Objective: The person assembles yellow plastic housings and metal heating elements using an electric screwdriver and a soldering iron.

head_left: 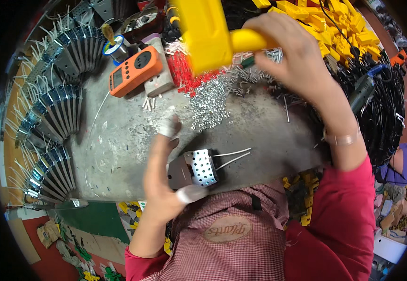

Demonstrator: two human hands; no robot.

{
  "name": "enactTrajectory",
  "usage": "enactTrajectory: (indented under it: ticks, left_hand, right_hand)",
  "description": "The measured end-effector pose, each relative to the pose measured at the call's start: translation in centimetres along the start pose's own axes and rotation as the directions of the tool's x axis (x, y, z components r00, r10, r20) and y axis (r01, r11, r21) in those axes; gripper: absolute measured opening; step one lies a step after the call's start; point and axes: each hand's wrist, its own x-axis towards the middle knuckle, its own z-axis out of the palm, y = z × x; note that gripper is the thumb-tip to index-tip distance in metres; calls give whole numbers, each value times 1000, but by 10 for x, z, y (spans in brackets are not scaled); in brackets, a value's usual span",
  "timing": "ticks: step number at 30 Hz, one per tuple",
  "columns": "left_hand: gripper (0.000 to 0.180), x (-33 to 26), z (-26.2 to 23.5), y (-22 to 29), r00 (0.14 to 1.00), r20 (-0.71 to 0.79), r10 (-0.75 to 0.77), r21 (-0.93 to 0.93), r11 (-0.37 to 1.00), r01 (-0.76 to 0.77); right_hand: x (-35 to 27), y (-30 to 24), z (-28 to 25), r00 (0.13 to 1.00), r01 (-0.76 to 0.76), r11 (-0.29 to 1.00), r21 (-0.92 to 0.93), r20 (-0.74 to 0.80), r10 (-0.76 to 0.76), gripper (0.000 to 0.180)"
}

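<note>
My right hand (293, 51) is raised over the far side of the table. Its fingers wrap round the round stem of a yellow plastic housing (205, 40), whose wide body points left. Lower down, my left hand (159, 173) is spread, with white coverings on its thumb and a fingertip. Beside its thumb lies a bent metal plate with a perforated silver face (203, 167) and two white wires (234, 152) running right. The thumb is close to the plate's lower edge; I cannot tell whether they touch.
Small metal nuts (208, 105) and red-sleeved pieces (184, 72) lie in heaps mid-table. An orange meter (135, 72) and a solder spool (116, 48) stand to the left, near fanned rows of metal plates (56, 110). Yellow housings (339, 28) and black cables (377, 103) are piled right.
</note>
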Motion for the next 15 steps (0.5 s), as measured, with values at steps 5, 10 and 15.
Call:
enactTrajectory:
  ticks: [5,10,15]
  left_hand:
    - [90,1,-9,47,976,130,-173,-218,956,199]
    - [104,3,-9,34,935,-29,-354,-525,801,287]
    - [108,-4,-8,28,924,172,-341,-577,725,375]
  right_hand:
    - [-29,-76,-32,998,53,992,111,-38,-49,33]
    - [-107,-33,-44,913,-240,967,-88,317,256,17]
    - [-131,-20,-26,853,-100,992,-76,507,125,14]
